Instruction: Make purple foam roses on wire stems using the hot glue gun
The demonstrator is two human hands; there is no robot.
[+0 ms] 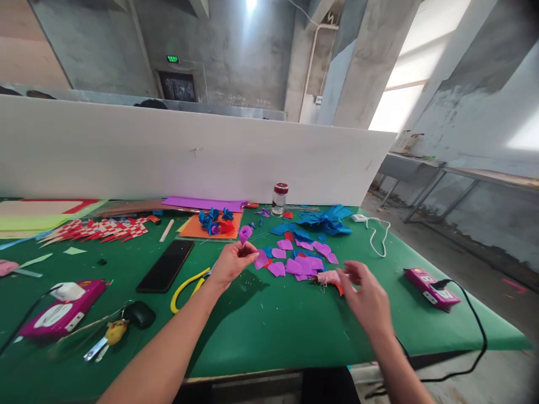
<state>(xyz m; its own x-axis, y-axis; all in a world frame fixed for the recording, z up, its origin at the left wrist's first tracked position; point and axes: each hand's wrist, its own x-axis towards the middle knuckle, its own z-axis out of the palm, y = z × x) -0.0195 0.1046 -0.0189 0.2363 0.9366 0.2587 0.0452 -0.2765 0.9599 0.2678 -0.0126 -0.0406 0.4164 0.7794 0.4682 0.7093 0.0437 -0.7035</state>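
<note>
My left hand is closed in a pinch on a small purple crepe-paper flower, held upright above the table. A purple paper petal lies at its fingertips; whether it is held too I cannot tell. Beside the orange-red trigger end of a pink hot glue gun is my right hand, its fingers curved and apart, with no clear grip on the gun. The gun's nozzle points left toward loose purple petals, spread between my hands. Some blue and red paper pieces lie among them.
Yellow-handled pliers and a black phone lie left. Blue flowers rest on orange paper. A red-lidded jar stands by the white partition. Pink power strips with cords flank the green table.
</note>
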